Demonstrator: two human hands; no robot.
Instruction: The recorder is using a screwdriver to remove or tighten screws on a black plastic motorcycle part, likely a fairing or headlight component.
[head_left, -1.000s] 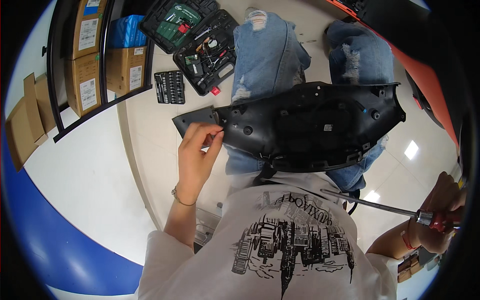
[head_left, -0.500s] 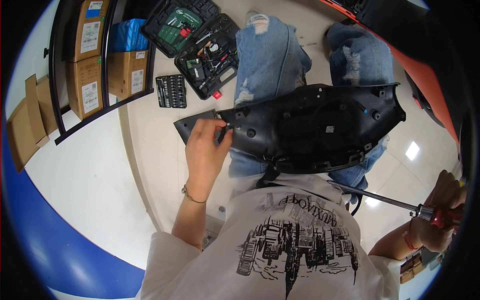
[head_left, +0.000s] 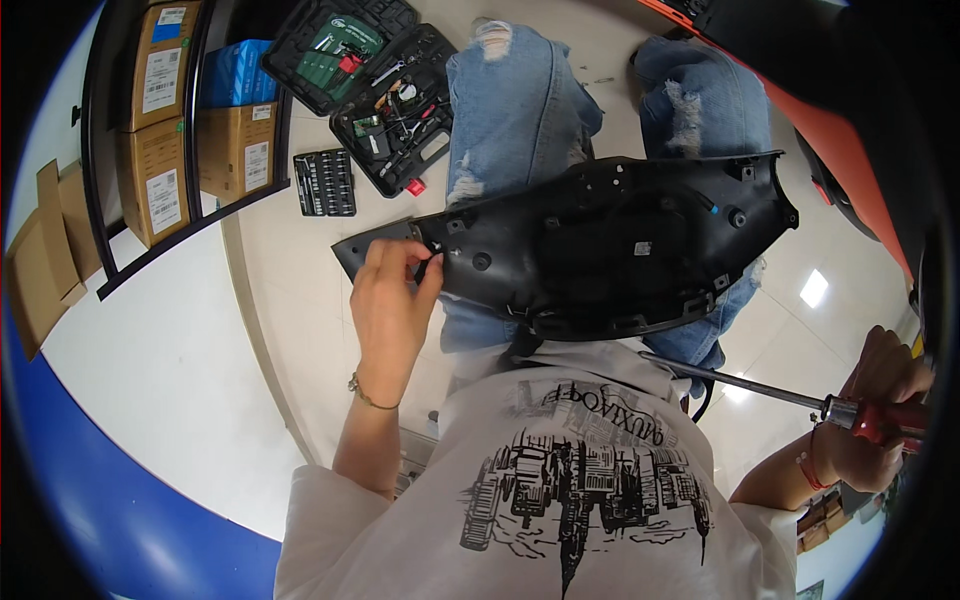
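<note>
A large black plastic panel [head_left: 590,270] lies inside-up across my thighs, with clips, posts and a small pale label on it. My left hand [head_left: 389,300] is at its narrow left end, thumb and forefinger pinched together against the surface. Whatever lies between those fingertips is hidden. Small silvery screw-like bits show right beside them. Off to the right, my right hand [head_left: 868,455] is wrapped round the red handle of a long screwdriver [head_left: 760,388]. Its metal shaft points left toward my waist, apart from the panel.
An open black tool case [head_left: 390,130] and a socket set [head_left: 325,183] lie on the tiled floor ahead on the left. A shelf with cardboard boxes [head_left: 160,130] stands at far left, beside an open carton [head_left: 45,265]. An orange-and-black vehicle body [head_left: 840,150] borders the right.
The whole view has shifted, so most things appear slightly further left. My left hand keeps its place on the panel. My right hand and screwdriver appear slightly higher.
</note>
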